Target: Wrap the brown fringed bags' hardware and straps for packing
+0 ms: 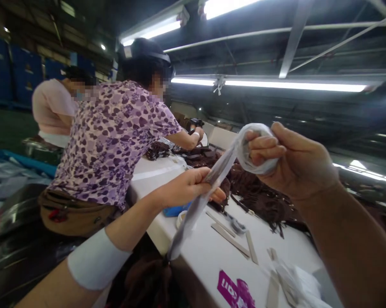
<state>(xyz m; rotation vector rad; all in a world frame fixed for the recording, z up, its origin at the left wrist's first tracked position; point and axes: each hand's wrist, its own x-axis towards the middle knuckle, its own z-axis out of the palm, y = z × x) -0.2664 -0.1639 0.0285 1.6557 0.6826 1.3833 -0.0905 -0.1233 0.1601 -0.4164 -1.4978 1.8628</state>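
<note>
A roll of whitish translucent strip (pixel 263 128) is held up by my right hand (pixel 295 160), whose fingers pass through its centre. From the roll a loose length of strip (pixel 191 218) runs down to the left, past the table edge. My left hand (pixel 193 186) pinches this length partway along, below and left of the roll. A white band (pixel 96 261) is around my left forearm. The strip's lower end reaches dark brown material (pixel 148 280) at the bottom of the view.
The white table (pixel 205 250) bears dark brown items (pixel 263 201), flat beige strips (pixel 231 239), a purple printed piece (pixel 228 288) and clear plastic (pixel 292 278). A person in a purple patterned shirt (pixel 116 132) leans over it at left, another person (pixel 53 107) beyond.
</note>
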